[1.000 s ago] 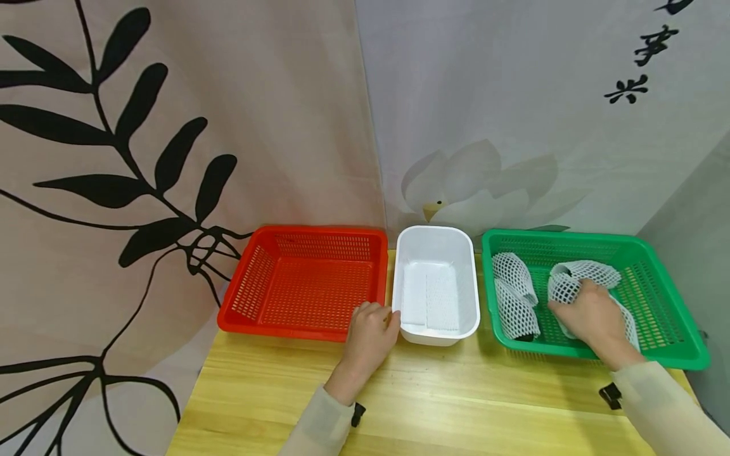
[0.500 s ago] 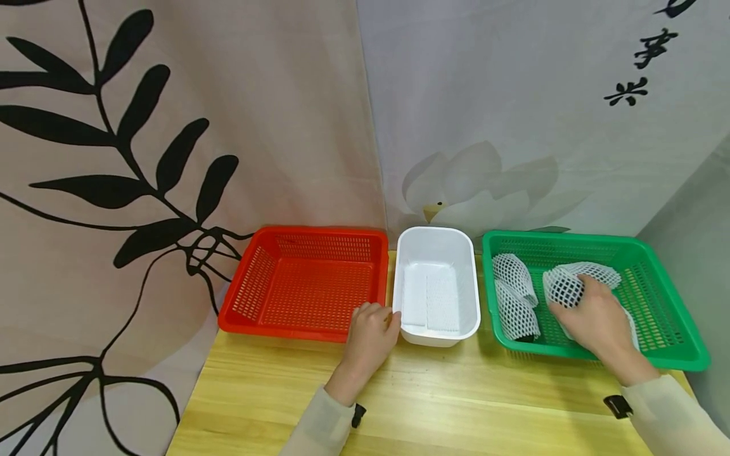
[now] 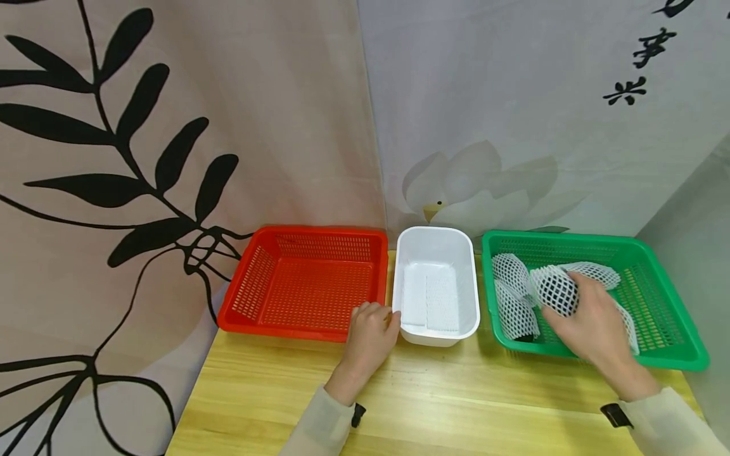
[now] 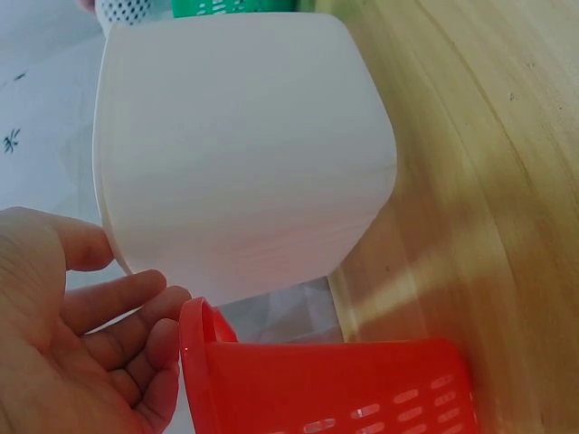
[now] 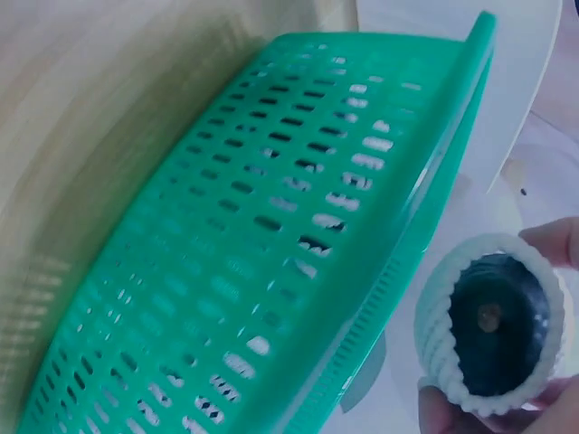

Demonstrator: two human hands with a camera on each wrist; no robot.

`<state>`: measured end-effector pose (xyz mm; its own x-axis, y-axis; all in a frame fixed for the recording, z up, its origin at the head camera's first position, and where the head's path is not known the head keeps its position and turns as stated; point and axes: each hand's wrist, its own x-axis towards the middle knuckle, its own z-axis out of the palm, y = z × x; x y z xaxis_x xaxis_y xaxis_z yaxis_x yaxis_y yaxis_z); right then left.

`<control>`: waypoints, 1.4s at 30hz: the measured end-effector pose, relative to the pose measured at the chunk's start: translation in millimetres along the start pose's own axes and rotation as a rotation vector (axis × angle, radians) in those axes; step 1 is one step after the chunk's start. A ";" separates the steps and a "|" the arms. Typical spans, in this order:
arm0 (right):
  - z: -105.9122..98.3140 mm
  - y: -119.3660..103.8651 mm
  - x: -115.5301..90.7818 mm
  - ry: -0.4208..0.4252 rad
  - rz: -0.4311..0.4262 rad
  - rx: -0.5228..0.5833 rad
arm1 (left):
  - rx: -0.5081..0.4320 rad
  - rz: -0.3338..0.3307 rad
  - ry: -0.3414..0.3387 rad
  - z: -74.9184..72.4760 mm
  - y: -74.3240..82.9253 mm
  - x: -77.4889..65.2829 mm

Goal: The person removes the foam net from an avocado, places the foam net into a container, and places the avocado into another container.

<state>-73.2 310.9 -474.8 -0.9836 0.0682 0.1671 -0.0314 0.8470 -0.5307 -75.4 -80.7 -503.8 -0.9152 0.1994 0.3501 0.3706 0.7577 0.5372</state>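
Observation:
My right hand (image 3: 595, 316) grips a white foam-net sleeve (image 3: 557, 290) above the green basket (image 3: 673, 304). In the right wrist view, the sleeve's open end (image 5: 434, 334) shows a dark, shiny thing (image 5: 493, 362) inside with a small brown spot; its kind I cannot tell. Other foam-net sleeves (image 3: 515, 310) lie in the basket, one at its left, others partly behind the hand. My left hand (image 3: 371, 335) rests between the red basket (image 3: 302, 330) and the white tub (image 3: 436, 339), fingers loosely bent, thumb right at the tub's rim.
The three containers stand side by side along the back of the wooden table (image 3: 445, 405). No items show inside the red basket or the white tub. A printed cloth (image 3: 296, 114) hangs directly behind them.
My right hand has raised the foam-net sleeve and shifted it slightly left, turning it so its rounded side faces the head camera. The left hand has stayed still.

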 end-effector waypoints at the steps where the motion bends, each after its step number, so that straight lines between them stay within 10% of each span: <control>1: 0.0 -2.0 -1.2 0.004 -0.008 0.008 | 0.000 -0.001 0.001 0.0 0.0 0.0; 42: 36.1 -52.2 -59.7 0.109 -0.404 0.143 | -0.019 0.053 0.044 -0.5 -5.8 -10.0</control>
<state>-19.3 243.6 -487.1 -0.8631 -0.1912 0.4674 -0.4411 0.7360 -0.5135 -68.3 -87.4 -509.9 -0.8866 0.2112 0.4115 0.4216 0.7347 0.5314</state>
